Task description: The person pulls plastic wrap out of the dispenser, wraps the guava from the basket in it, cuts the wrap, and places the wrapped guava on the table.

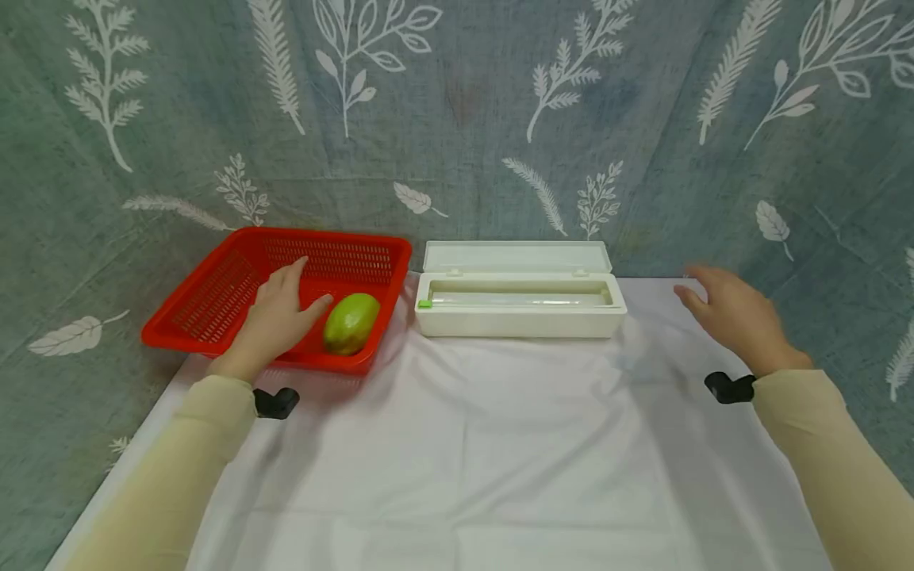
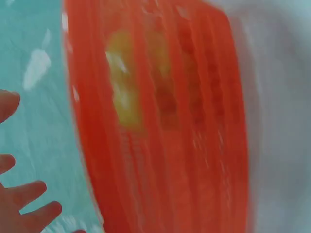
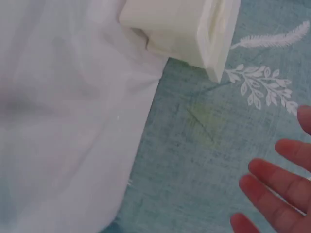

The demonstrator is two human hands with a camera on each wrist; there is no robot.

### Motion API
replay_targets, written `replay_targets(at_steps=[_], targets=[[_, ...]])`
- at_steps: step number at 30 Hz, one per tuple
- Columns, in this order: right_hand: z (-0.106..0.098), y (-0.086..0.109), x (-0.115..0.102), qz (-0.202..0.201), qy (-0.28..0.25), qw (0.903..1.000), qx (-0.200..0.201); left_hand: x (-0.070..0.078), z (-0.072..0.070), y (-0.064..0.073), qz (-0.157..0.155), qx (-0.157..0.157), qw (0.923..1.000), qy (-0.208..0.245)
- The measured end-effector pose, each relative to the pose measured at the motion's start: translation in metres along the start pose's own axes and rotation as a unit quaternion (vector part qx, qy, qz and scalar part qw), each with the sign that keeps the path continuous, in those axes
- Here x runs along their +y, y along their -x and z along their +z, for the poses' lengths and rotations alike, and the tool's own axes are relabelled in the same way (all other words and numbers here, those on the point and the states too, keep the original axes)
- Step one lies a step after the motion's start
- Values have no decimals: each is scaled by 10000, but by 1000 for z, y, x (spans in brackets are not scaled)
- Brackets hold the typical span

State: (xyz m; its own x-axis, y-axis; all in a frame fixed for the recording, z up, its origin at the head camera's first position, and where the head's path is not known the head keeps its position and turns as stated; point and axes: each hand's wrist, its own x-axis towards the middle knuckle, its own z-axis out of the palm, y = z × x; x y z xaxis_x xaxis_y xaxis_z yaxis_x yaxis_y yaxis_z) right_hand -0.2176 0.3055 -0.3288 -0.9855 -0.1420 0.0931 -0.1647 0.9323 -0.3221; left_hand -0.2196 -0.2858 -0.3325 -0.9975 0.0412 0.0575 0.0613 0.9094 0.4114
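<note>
A blue-green cloth with white leaf prints (image 1: 457, 151) hangs behind everything from where I stand. In front spreads the table (image 1: 457, 428), draped in white fabric with creases. Towards the person's left sits a red basket (image 1: 214, 301) with slotted sides; just beside it, a long white box (image 1: 521, 323) has its lid (image 1: 517, 257) raised at the back and a pale roll (image 1: 521, 300) inside. The left hand (image 1: 274, 305) hovers over the basket, fingers apart, its thumb near the fruit; whether they touch, I can't tell. The right hand (image 1: 735, 313) hangs beyond the box, well apart from it, fingers loosely spread. The green fruit (image 1: 351, 323) lies in the basket's near right corner. Smallest is a bright green tab (image 1: 425, 304) at the box's left end.
</note>
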Motion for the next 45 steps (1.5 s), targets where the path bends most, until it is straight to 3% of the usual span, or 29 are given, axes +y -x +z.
replay_targets(at_steps=[5, 9, 13, 18, 23, 28, 31, 34, 38, 41, 45], targets=[[20, -1, 0, 47, -841, 9958, 367, 36, 7, 0, 219, 234, 9970, 710], [33, -7, -4, 216, -1496, 9871, 528, 69, 6, -10, 481, 458, 9914, 1131], [42, -7, -9, 524, -1921, 9770, 768, 99, 11, -22, 727, 429, 9828, 1640], [51, -6, -16, 800, -2400, 9600, 1198, 126, 33, -24, 871, 245, 9667, 2394], [62, -12, -26, 876, -2977, 9427, 1226, 143, 65, -26, 1146, 171, 9542, 2760], [72, -25, -33, 872, -3364, 9324, 993, 144, 97, -29, 1066, 504, 9589, 2580], [100, -40, -23, 840, -3555, 9245, 1092, 138, 113, -31, 903, 968, 9609, 2434], [126, -51, -13, 759, -3259, 9356, 1129, 130, 126, -33, 850, 1466, 9610, 2185], [120, -41, -35, 681, -2307, 9663, 918, 124, 138, -36, 668, 2026, 9639, 1596], [111, -33, -55, 597, -1563, 9805, 1036, 122, 142, -37, 449, 2153, 9677, 1233], [114, -35, -63, 656, -782, 9808, 1662, 120, 146, -40, 593, 1930, 9734, 1086]])
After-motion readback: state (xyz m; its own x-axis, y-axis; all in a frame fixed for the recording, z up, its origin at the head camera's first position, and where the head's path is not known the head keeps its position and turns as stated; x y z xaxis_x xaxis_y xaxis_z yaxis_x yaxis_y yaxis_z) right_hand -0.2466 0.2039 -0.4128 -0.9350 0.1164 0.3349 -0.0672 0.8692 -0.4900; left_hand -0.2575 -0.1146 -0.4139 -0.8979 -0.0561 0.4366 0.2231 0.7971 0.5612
